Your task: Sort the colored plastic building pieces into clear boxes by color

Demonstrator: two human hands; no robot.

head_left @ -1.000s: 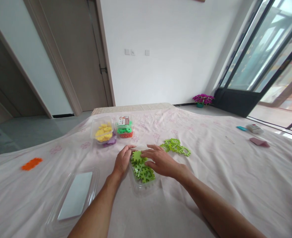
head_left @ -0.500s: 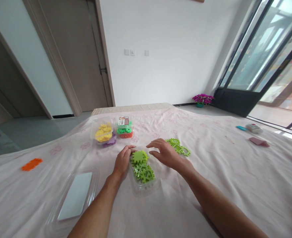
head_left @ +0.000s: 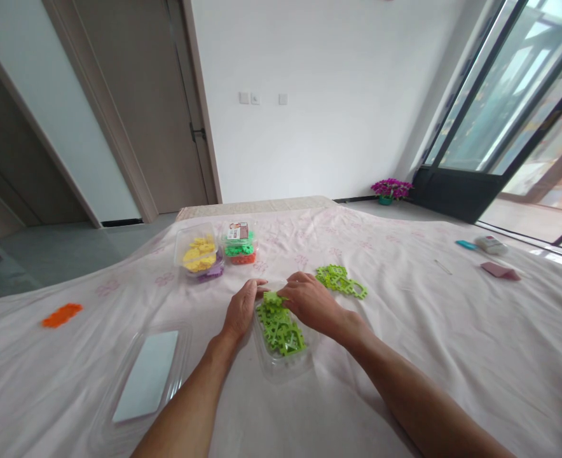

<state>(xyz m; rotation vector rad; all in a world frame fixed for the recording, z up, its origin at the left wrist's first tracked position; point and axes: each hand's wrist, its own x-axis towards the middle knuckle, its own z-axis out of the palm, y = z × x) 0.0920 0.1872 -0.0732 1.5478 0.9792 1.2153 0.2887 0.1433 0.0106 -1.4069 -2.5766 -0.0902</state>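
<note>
A clear plastic container [head_left: 281, 369] holding several lime-green notched building pieces [head_left: 281, 332] sits in front of me. My left hand [head_left: 241, 310] grips the container's far left side, its thumb and fingers at the rim. Reaching in from the right, my right hand [head_left: 312, 303] has its fingers closed on a green building piece [head_left: 272, 299] at the container's far end; its fingertips are partly hidden. Just beyond that hand, more loose green pieces [head_left: 341, 280] lie on the cloth.
A clear lid [head_left: 180, 375] with a white label lies at left. An orange piece [head_left: 61, 315] is farther left. Behind stand a tub of yellow pieces [head_left: 199, 253] and a lidded tub of green and red pieces [head_left: 239, 248]. A pink item [head_left: 500, 271] lies far right.
My right hand has moved left and its fingers have closed on a green piece, which has shifted. The container has slid slightly toward the right, with my left hand still on it.
</note>
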